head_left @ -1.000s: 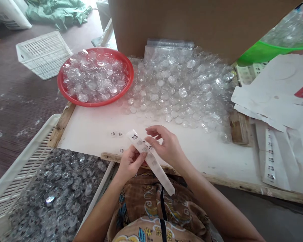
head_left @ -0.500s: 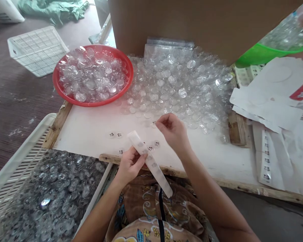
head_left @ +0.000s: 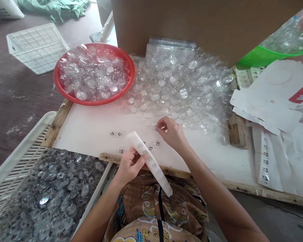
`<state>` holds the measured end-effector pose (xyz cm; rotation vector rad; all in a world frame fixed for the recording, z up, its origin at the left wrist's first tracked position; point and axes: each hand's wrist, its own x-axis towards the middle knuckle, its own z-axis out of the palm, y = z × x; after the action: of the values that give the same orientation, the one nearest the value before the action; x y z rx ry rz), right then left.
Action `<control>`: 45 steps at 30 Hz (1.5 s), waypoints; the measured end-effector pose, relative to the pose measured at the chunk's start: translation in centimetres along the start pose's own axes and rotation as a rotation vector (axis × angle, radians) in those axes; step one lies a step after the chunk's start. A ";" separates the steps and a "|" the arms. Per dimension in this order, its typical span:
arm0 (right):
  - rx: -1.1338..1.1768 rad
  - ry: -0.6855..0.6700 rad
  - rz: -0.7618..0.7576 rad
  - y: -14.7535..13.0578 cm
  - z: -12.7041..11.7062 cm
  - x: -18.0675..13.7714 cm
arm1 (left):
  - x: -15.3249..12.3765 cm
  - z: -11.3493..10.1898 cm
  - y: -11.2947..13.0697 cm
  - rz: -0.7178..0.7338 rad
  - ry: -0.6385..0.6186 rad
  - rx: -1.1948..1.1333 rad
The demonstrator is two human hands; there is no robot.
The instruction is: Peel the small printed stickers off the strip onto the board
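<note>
My left hand (head_left: 131,164) pinches the pale sticker strip (head_left: 154,169) between thumb and fingers, slanting from eleven o'clock to five; its upper end is bare now, where a second ago a panda print showed. My right hand (head_left: 172,133) has moved off toward two o'clock, thumb and fingertips pinching a small panda sticker (head_left: 156,126) — so that one is off its backing, held by the near edge of the loose clear discs (head_left: 180,92). Around me, from the left: a white basket (head_left: 37,48) on the floor at ten o'clock, a white crate (head_left: 22,161) full of printed discs (head_left: 65,191) at eight, and a heaped red basin (head_left: 131,75) at ten on the white tabletop (head_left: 86,124). A few panda discs (head_left: 119,134) lie either side of my strip. Beyond the clear heap a brown panel (head_left: 192,27) stands at twelve — then a green basin (head_left: 257,58) at two and paper sheets (head_left: 265,101) at three.
</note>
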<state>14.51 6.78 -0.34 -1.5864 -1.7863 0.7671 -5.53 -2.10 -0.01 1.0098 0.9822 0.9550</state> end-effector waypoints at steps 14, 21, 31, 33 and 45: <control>-0.230 0.060 -0.091 2.2 0.1 -2.6 | 0.0 -0.2 -0.5 -0.011 -0.022 -0.033; 0.025 0.212 0.081 2.6 -2.1 -4.2 | -0.1 -0.2 -0.6 -0.003 -0.028 -0.044; -0.361 0.067 -0.401 4.2 0.5 -1.6 | 0.0 -0.3 -0.4 -0.001 -0.025 0.014; -0.434 0.067 -0.472 5.0 1.0 -1.0 | 0.0 -0.3 -0.5 -0.001 -0.018 0.019; 0.144 0.227 0.065 3.9 -1.9 -3.8 | 0.0 -0.3 -0.5 0.018 -0.041 -0.028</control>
<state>18.78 3.42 -2.43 -1.5746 -1.4920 0.6985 -5.73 -2.14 -0.59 1.0123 0.9244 0.9572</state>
